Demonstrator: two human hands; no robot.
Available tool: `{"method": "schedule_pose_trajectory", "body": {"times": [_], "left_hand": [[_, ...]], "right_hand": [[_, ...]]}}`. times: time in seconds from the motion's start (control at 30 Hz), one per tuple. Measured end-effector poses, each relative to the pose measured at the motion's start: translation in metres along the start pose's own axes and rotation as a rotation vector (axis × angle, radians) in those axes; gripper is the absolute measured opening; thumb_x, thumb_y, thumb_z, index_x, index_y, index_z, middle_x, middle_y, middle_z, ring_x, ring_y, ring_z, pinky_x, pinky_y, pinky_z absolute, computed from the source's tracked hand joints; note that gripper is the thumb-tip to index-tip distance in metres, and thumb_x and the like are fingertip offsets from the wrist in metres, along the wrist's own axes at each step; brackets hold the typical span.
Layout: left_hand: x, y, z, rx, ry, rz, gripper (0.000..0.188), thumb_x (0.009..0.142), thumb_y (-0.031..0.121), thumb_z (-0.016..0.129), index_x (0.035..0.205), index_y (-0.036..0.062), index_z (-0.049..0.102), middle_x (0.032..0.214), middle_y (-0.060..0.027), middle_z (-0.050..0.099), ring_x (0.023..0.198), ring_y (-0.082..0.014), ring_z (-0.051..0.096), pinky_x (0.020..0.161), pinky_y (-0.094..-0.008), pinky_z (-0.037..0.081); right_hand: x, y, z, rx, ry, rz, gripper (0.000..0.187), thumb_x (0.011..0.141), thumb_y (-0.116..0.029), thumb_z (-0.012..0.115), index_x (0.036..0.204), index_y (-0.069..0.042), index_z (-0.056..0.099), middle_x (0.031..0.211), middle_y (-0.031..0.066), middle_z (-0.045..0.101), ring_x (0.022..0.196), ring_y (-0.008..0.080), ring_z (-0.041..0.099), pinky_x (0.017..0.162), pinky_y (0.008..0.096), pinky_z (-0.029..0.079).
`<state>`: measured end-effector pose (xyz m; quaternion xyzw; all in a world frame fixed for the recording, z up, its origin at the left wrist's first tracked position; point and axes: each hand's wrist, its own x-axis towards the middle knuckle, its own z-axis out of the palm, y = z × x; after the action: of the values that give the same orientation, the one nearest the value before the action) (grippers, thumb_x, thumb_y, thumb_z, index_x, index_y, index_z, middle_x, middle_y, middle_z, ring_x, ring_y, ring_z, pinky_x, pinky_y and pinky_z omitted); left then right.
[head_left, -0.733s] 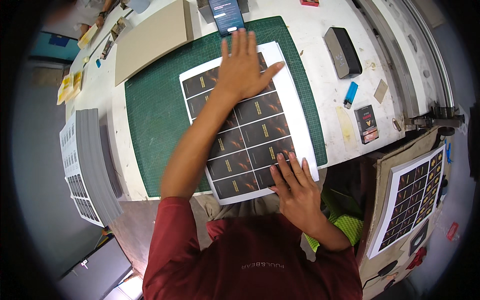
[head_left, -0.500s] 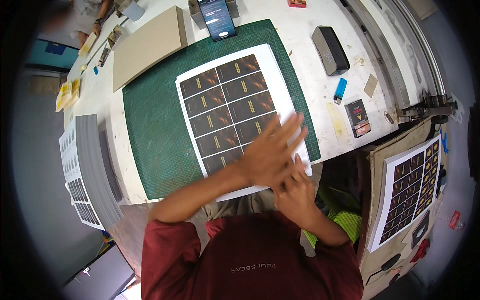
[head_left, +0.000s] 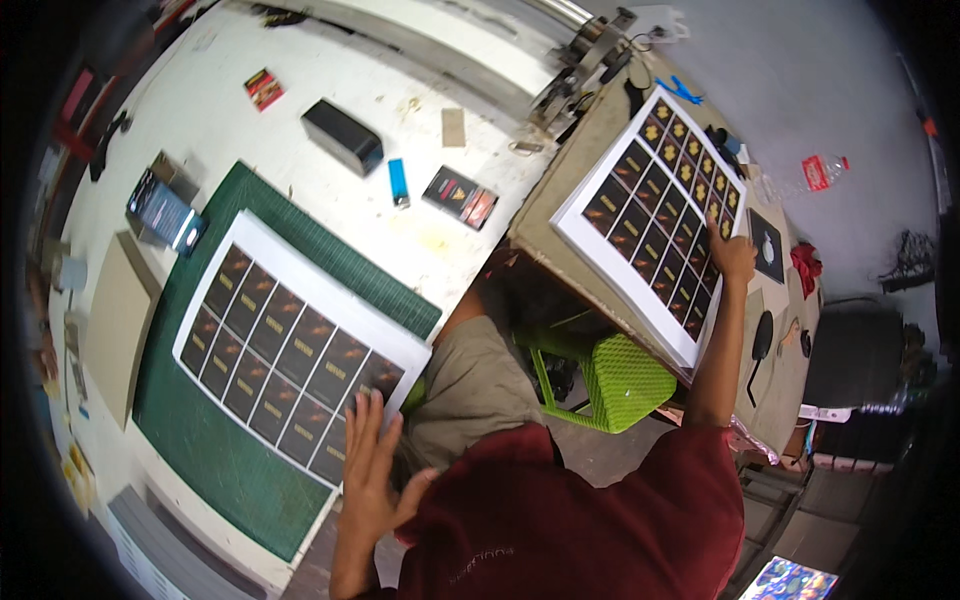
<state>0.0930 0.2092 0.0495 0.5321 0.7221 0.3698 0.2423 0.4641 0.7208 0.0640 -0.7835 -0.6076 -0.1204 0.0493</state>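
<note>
1. Contact comes at two places. Your left hand [head_left: 372,475] is loose and unclenched, its fingers spread at the near edge of the printed sheets [head_left: 285,365], apparently to steady them.
2. Your right hand [head_left: 735,258] lies on the far-right edge of the second stack [head_left: 650,230], forefinger laid over the printing; you may be feeling for an edge, but I cannot tell whether the thumb grips beneath.
3. Those first sheets sit on the green cutting mat [head_left: 215,480], near your lap, probably for easy reach and to shield the white desk [head_left: 355,222].
4. Your second stack rests on the tan side desk [head_left: 565,175], within your arm's reach, above the green stool [head_left: 630,385].
5. Farther out, the phone [head_left: 165,213] leans against a box [head_left: 175,180], tilted perhaps for viewing; your lighter [head_left: 399,183] and dark pack [head_left: 460,197] lie clear of the mat.
</note>
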Motion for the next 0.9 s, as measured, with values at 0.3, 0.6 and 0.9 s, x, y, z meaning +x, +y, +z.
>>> {"method": "schedule_pose_trajectory", "body": {"times": [0.3, 0.6, 0.9], "left_hand": [[0.039, 0.008, -0.009, 0.002, 0.046, 0.045, 0.073, 0.078, 0.027, 0.084, 0.140, 0.0019, 0.054, 0.154, -0.0299, 0.040, 0.144, -0.0540, 0.033, 0.115, -0.0634, 0.028], [0.134, 0.017, -0.059, 0.208, -0.042, 0.135, 0.064, 0.074, 0.018, 0.086, 0.132, 0.0042, 0.063, 0.149, -0.0249, 0.049, 0.141, -0.0482, 0.042, 0.113, -0.0578, 0.036], [0.340, 0.005, -0.056, -0.087, 0.179, 0.412, 0.044, 0.083, 0.010, 0.079, 0.123, 0.0002, 0.067, 0.129, -0.0203, 0.065, 0.119, -0.0337, 0.062, 0.101, -0.0411, 0.048]], "right_hand": [[0.009, 0.025, 0.021, 0.120, 0.144, 0.025, 0.073, 0.078, -0.057, 0.078, 0.110, 0.008, 0.068, 0.116, 0.0326, 0.063, 0.107, 0.0468, 0.065, 0.089, 0.0498, 0.053], [0.066, 0.091, -0.020, 1.077, 0.458, -0.353, 0.025, 0.100, -0.019, 0.067, 0.115, -0.001, 0.059, 0.105, 0.0072, 0.064, 0.092, 0.0122, 0.059, 0.081, 0.0259, 0.047], [0.279, -0.096, -0.112, 1.898, 0.124, -0.308, 0.026, 0.100, -0.015, 0.065, 0.119, 0.002, 0.059, 0.104, 0.0114, 0.065, 0.092, 0.0236, 0.066, 0.079, 0.0404, 0.056]]}}
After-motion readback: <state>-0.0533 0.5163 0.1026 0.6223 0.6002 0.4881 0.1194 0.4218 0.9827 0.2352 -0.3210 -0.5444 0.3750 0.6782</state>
